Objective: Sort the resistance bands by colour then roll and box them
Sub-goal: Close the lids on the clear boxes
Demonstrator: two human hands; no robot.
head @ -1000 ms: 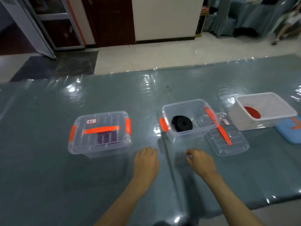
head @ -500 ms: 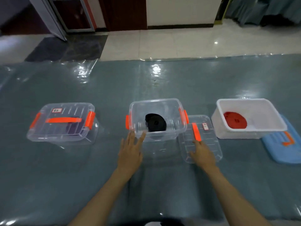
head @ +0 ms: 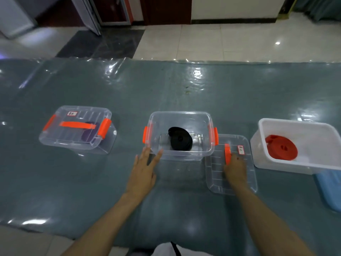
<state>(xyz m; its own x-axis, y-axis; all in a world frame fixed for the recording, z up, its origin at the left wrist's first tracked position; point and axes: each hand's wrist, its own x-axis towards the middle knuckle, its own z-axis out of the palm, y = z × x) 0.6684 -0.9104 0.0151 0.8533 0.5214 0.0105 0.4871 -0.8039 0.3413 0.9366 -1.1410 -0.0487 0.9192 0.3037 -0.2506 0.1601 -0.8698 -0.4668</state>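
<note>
A rolled black band (head: 180,139) lies in an open clear box (head: 184,153) with orange clips. My left hand (head: 144,169) has straight fingers touching that box's near left corner. The box's clear lid (head: 239,183) lies flat just right of it, and my right hand (head: 235,168) rests on it with fingers curled at the orange handle (head: 227,151). A rolled red band (head: 281,147) sits in a white box (head: 302,165) at the right. At the left a closed clear box (head: 77,130) holds a purple band (head: 88,135).
A blue lid (head: 329,189) lies partly under the white box at the right edge. A shiny grey-green plastic sheet (head: 184,93) covers the table. Tiled floor and a doorway lie beyond the far edge.
Both hands reached forward: the left went to the open box's near corner, the right onto the lid's orange handle. The lid now lies flat rather than leaning on the box.
</note>
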